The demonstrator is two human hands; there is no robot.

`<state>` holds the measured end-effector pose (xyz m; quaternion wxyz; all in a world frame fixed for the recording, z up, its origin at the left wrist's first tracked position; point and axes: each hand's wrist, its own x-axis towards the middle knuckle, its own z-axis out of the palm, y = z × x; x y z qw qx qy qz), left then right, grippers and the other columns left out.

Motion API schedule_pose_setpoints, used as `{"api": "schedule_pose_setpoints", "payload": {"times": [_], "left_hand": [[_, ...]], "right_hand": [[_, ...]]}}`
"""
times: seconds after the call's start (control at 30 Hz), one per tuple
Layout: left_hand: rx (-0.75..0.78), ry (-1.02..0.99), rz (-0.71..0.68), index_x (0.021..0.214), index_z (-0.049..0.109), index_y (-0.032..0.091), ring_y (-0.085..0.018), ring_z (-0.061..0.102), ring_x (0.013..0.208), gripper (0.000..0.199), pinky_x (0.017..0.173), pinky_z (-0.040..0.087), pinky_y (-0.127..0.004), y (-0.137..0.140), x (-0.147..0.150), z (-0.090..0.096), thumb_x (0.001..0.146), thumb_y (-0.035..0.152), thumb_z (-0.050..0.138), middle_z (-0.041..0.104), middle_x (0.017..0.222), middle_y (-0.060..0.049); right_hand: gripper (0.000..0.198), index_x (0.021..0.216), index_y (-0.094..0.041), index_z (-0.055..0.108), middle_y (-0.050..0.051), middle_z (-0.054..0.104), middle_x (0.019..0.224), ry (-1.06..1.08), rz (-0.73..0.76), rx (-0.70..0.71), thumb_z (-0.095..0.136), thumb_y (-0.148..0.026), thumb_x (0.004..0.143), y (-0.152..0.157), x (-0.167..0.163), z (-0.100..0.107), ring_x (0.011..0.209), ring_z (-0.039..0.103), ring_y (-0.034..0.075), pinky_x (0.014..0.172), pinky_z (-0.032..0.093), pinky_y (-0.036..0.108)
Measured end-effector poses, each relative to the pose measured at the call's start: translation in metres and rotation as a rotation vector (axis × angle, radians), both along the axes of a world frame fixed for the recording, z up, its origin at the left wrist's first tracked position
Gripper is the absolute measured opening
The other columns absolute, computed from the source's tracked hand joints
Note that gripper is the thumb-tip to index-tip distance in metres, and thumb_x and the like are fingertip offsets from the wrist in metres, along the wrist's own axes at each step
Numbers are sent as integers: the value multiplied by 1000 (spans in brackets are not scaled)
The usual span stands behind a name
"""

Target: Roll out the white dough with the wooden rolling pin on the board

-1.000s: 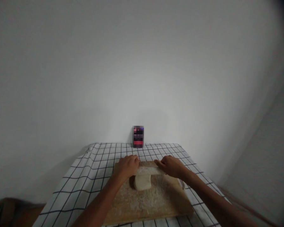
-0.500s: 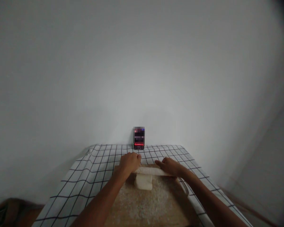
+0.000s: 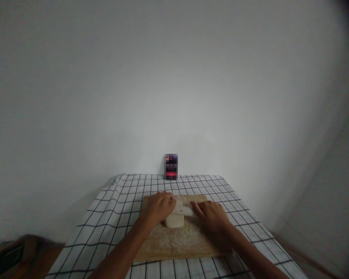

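Note:
A pale lump of dough (image 3: 174, 220) lies on a floured wooden board (image 3: 177, 242). Across its far end rests a floury rolling pin (image 3: 182, 209), lying left to right. My left hand (image 3: 158, 207) presses down on the pin's left end with fingers curled over it. Over the pin's right end lies my right hand (image 3: 211, 215), palm down, fingers stretched toward the dough. Most of the pin is hidden under both hands.
The board sits on a white cloth with a black grid (image 3: 113, 217) covering a small table. A small dark box with a red band (image 3: 171, 166) stands at the table's far edge against a plain white wall. A brown object (image 3: 11, 255) lies low at left.
Both hands and the pin have drawn back toward me over the dough, and the hands sit closer together. The view has shifted so more of the board's near edge shows.

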<state>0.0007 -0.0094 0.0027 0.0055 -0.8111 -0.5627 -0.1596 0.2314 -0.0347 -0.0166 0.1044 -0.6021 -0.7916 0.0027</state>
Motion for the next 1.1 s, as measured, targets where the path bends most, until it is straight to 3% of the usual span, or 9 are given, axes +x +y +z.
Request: {"api": "schedule_pose_setpoints", "payload": {"times": [0.27, 0.4, 0.63, 0.77, 0.97, 1.1], "left_hand": [[98, -55, -20, 134, 65, 21, -25, 71, 114, 43, 103, 53, -39, -35, -2, -17, 102, 32, 39, 76, 127, -11], [69, -74, -9, 125, 71, 22, -24, 72, 112, 40, 103, 52, -37, -36, 0, -9, 101, 30, 40, 78, 121, -9], [-68, -43, 96, 91, 77, 21, -24, 75, 98, 46, 84, 52, -32, -11, 6, 13, 102, 40, 37, 81, 100, -9], [-143, -55, 178, 87, 78, 19, -26, 75, 92, 51, 79, 51, -32, 10, 8, 19, 100, 48, 38, 80, 96, -12], [-223, -48, 158, 83, 80, 18, -26, 75, 89, 56, 77, 52, -32, 48, 8, 16, 97, 54, 38, 80, 88, -13], [-231, -59, 144, 84, 80, 20, -25, 75, 88, 56, 77, 52, -32, 59, 7, 11, 96, 55, 39, 80, 85, -12]], "right_hand": [[62, 87, -23, 74, 8, 79, 89, 45, -24, 37, 22, -46, 111, -28, -8, 5, 80, 73, 23, 70, 44, 31], [65, 86, -22, 75, 9, 78, 86, 29, -32, 0, 21, -49, 111, -22, -6, 7, 79, 73, 22, 71, 43, 30], [71, 87, -21, 79, 12, 78, 90, 23, -73, -47, 20, -54, 109, 15, -5, 14, 84, 72, 24, 73, 43, 31], [74, 87, -18, 80, 14, 77, 85, 33, -96, -115, 20, -57, 108, 40, -5, 18, 82, 73, 25, 69, 42, 30], [73, 81, -16, 79, 15, 77, 81, 57, -114, -135, 25, -58, 108, 69, -7, 20, 79, 73, 24, 65, 39, 29], [72, 80, -16, 78, 16, 77, 81, 78, -104, -156, 27, -58, 107, 76, -7, 15, 82, 73, 26, 67, 40, 30]]}}
